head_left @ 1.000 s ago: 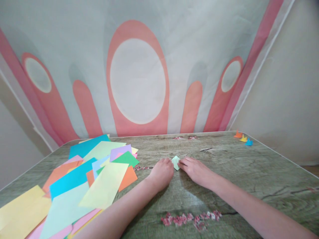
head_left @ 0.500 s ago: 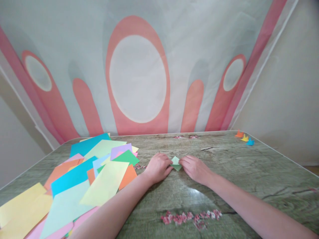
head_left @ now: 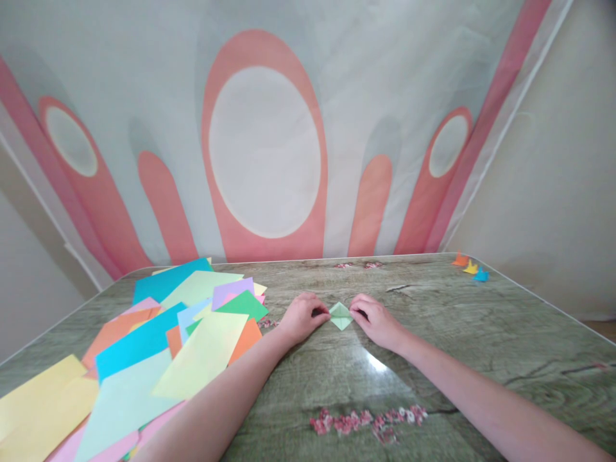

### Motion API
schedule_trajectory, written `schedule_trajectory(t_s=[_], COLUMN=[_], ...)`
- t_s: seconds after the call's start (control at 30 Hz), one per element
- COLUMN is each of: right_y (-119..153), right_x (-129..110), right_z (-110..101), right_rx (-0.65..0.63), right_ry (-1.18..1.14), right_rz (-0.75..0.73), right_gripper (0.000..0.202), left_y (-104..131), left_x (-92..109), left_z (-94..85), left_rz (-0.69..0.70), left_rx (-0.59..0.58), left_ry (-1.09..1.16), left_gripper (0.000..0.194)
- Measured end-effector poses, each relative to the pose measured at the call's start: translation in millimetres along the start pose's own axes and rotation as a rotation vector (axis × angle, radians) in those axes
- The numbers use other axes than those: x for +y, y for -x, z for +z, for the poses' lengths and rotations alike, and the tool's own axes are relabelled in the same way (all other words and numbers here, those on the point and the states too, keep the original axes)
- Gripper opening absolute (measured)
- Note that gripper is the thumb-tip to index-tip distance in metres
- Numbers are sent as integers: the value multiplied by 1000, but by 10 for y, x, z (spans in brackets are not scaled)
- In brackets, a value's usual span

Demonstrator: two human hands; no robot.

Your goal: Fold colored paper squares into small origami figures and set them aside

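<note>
A small piece of light green origami paper [head_left: 341, 317], folded to a diamond with a crease across its middle, lies on the wood-patterned table between my hands. My left hand [head_left: 304, 317] pinches its left corner between thumb and fingers. At the opposite corner, my right hand [head_left: 376, 321] grips the paper the same way. Both wrists rest low, close to the table surface.
Loose coloured paper sheets [head_left: 202, 353] are heaped on the left, partly under my left forearm. Small folded paper figures in orange [head_left: 460, 259], yellow [head_left: 470, 267] and blue [head_left: 480, 275] stand at the far right corner of the table [head_left: 462, 359]. A printed backdrop [head_left: 264, 154] rises behind.
The fingers of both hands have shifted outward to the side corners, showing more of the green paper. Its upper half now looks flatter and more open.
</note>
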State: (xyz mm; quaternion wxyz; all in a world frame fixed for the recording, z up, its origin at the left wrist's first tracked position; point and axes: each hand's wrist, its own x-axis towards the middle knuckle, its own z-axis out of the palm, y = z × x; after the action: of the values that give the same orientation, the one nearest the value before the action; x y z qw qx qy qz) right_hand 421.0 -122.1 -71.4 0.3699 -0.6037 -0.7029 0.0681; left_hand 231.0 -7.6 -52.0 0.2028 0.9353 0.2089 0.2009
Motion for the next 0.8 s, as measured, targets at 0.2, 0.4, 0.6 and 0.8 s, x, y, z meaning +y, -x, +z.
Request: schedule_trajectory(t_s=[0.2,0.4,0.6,0.8], right_y=[-3,4,-7,-33], right_x=[0,-45,-28,-7], right_z=[1,-16,64,96], right_rx=[8,-3,24,8], right_ry=[8,22,80,194], right_rz=[49,78,147,206], right_gripper=[15,13,16,19], left_y=[3,19,36,27], left_x=[-7,46,150,193], left_z=[14,50,122,138], left_rz=[18,-16,-124,-190], left_rx=[-5,19,29,34], left_ry=[-20,-88,-192,-259], left_gripper=[13,17,19,21])
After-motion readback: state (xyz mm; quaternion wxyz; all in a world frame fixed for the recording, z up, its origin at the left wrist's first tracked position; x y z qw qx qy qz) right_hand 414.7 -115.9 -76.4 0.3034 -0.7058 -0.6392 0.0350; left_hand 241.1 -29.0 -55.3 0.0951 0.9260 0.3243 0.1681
